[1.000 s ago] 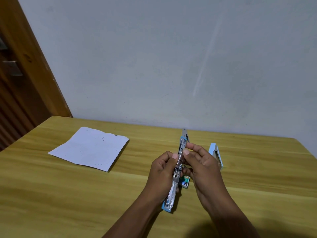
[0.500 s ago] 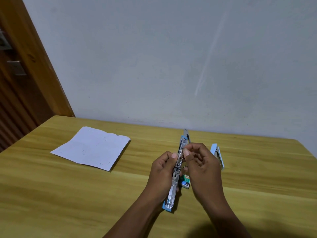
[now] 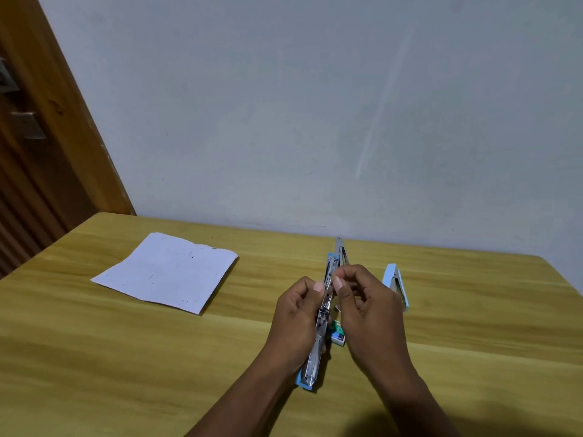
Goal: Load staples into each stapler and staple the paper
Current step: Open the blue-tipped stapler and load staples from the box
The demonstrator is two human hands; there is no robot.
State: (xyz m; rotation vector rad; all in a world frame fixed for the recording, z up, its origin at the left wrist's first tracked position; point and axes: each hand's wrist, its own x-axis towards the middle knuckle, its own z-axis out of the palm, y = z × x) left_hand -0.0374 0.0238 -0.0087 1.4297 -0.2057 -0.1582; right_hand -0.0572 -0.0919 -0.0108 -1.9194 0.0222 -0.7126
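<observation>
A person's left hand [image 3: 298, 316] grips an open stapler [image 3: 316, 353] above a wooden table [image 3: 126, 357], fingers curled round the middle of its body and thumb laid along the metal channel; the stapler is swung out almost straight, its blue near end low by the left wrist and its far end pointing away towards the wall [image 3: 315, 105]; the right hand [image 3: 370, 310] meets it from the other side, thumb tip pressed beside the channel and fingers curled in a pinch at the far half; whether those fingers also hold a strip of staples cannot be told. A small green staple box [image 3: 338, 336] lies on the table just below and between the hands, partly hidden by them; a second stapler [image 3: 395, 283], pale blue, rests on the table just right of the right hand, its jaws parted; a creased white sheet of paper [image 3: 167, 272] lies flat well to the left, apart from everything else; a brown door frame [image 3: 63, 121] rises at the far left.
</observation>
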